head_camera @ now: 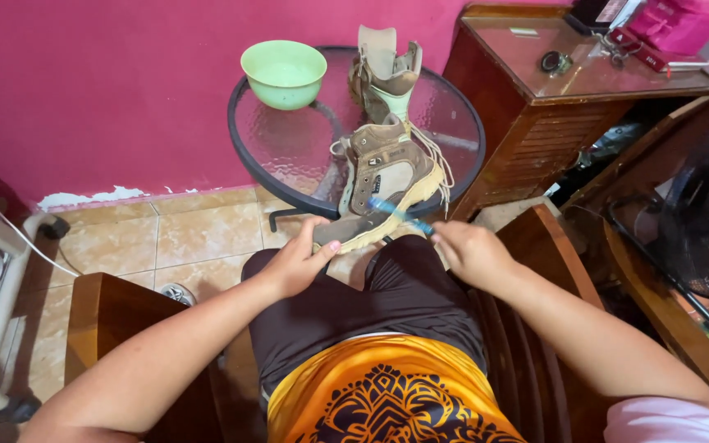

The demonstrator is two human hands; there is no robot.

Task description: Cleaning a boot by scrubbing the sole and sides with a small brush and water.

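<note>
A brown and tan hiking boot (386, 176) lies tilted, its heel on the round glass table (289, 143) and its toe toward my lap. My left hand (301, 258) grips the boot's toe and sole edge. My right hand (471, 250) holds a blue toothbrush (400, 213) whose head lies against the boot's side near the sole. A second matching boot (387, 78) stands upright at the back of the table. Beside it sits a light green bowl (284, 74).
A dark wooden cabinet (568, 107) with a glass top and small items stands right of the table. A black fan (703, 221) is at far right. I sit on a wooden chair (116, 320). A pink wall, tan floor tiles and a white metal frame (2, 287) are at left.
</note>
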